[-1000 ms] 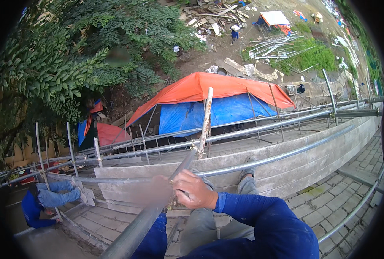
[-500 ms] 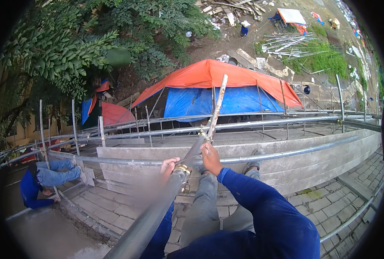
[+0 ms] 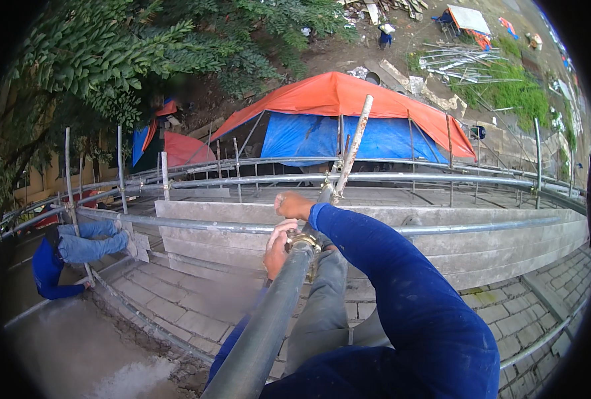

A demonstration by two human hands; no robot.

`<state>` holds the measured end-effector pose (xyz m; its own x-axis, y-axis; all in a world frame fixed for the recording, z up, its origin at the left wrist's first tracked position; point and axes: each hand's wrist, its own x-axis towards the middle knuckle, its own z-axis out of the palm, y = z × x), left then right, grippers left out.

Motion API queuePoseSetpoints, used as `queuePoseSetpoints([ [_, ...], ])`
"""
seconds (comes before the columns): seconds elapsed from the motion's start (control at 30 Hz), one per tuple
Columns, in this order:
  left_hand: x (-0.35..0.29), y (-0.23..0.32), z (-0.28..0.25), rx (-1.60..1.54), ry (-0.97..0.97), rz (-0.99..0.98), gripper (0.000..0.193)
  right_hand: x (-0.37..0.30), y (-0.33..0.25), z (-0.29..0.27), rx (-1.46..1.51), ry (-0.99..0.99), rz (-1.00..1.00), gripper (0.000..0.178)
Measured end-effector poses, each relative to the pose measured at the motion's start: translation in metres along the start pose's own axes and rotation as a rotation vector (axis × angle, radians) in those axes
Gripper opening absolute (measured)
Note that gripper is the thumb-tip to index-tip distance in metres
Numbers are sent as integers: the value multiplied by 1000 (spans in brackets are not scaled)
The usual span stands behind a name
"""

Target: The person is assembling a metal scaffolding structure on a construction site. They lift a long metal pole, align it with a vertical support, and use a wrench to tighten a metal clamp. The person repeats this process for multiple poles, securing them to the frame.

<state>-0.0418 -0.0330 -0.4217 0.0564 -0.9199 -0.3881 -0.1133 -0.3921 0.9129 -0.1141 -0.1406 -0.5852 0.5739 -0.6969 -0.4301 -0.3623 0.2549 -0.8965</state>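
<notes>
A thick grey scaffold pole (image 3: 269, 319) slants up from the lower edge between my arms. A brass-coloured scaffold clamp (image 3: 303, 239) joins it to a horizontal pipe (image 3: 222, 227). My left hand (image 3: 277, 250) is closed against the clamp's left side, its fingers bent around the fitting. Just beyond it, my right hand (image 3: 294, 205) reaches across the pole with curled fingers; what they hold, if anything, is hidden. Past the clamp, a rusty, whitish tube (image 3: 355, 146) rises from a second coupler (image 3: 327, 179).
Planks (image 3: 202, 216) stand behind the pipe, with a paved ledge (image 3: 182, 316) below. At left, a co-worker in blue (image 3: 49, 266) bends beside an upright tube. Far below are an orange tarp (image 3: 335, 93), a blue tarp (image 3: 302, 136) and trees (image 3: 116, 60).
My right hand has swung left across the pole, from its right side to beyond my left hand. My left hand stays by the clamp. The whole view has shifted slightly.
</notes>
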Motion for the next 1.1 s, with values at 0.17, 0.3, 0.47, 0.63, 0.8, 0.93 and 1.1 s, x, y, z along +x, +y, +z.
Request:
queuePoseSetpoints([
  [0.17,0,-1,-2,-128,24,-69,31,-1,-12,0,141,38,164,25],
  [0.3,2,1,-1,-201,29,-92,32,-4,-6,3,192,142,163,27],
  [0.47,0,8,4,-151,81,-93,31,1,-28,-2,124,34,112,35],
  [0.63,-2,1,3,40,104,132,30,16,-39,4,265,-15,26,39],
  [0.8,-26,-45,10,-345,242,10,26,7,-67,-1,393,-18,24,37],
  [0.93,-33,-49,15,-578,291,-69,26,11,-82,-1,450,-100,62,42],
  [1.1,-33,-36,18,-585,255,-48,22,-7,-152,-9,299,-317,-192,55],
])
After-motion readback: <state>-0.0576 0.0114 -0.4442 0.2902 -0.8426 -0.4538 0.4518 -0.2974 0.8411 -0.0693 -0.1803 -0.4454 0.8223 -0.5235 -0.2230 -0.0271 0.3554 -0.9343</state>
